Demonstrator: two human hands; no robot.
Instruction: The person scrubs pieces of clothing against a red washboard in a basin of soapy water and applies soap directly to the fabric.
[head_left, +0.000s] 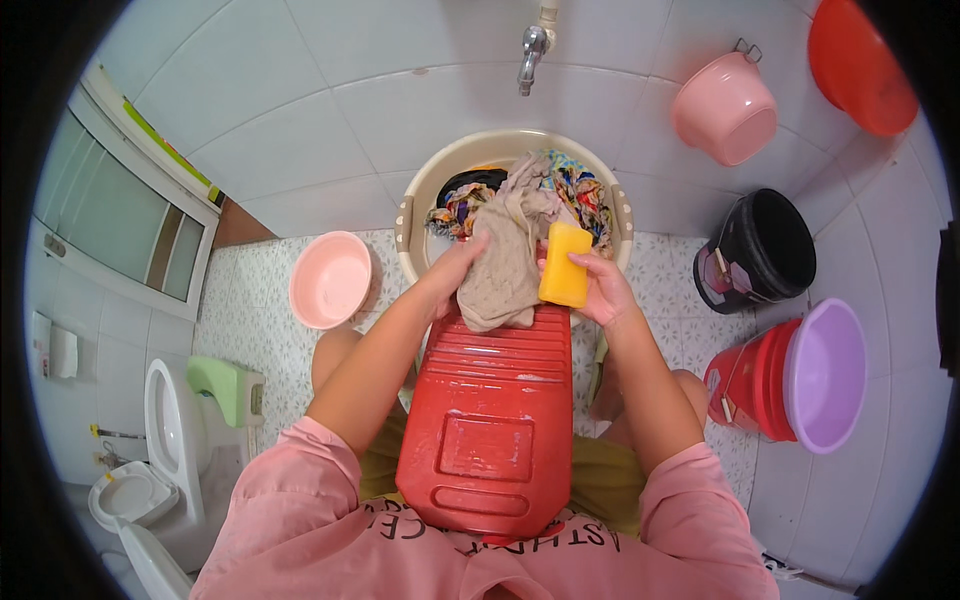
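A wet beige cloth (496, 262) drapes from the laundry in the basin over the top of a red plastic washboard (487, 390). My left hand (459, 264) grips the cloth's left edge. In my right hand (606, 285) is a yellow bar of laundry soap (565, 264), held upright just right of the cloth. The washboard leans from the basin's near side towards my body, its ridges showing below the cloth. Patterned garments (583, 196) and a black one (474, 182) lie in the cream basin (403, 225). The fingers behind the cloth and soap are partly hidden.
A chrome tap (532, 56) juts from the tiled wall above the basin. A pink bowl (331, 279) sits on the floor at left. To the right stand a black bucket (757, 251) and a red bucket (750, 382) with a purple basin (829, 375). A toilet (176, 427) is at lower left.
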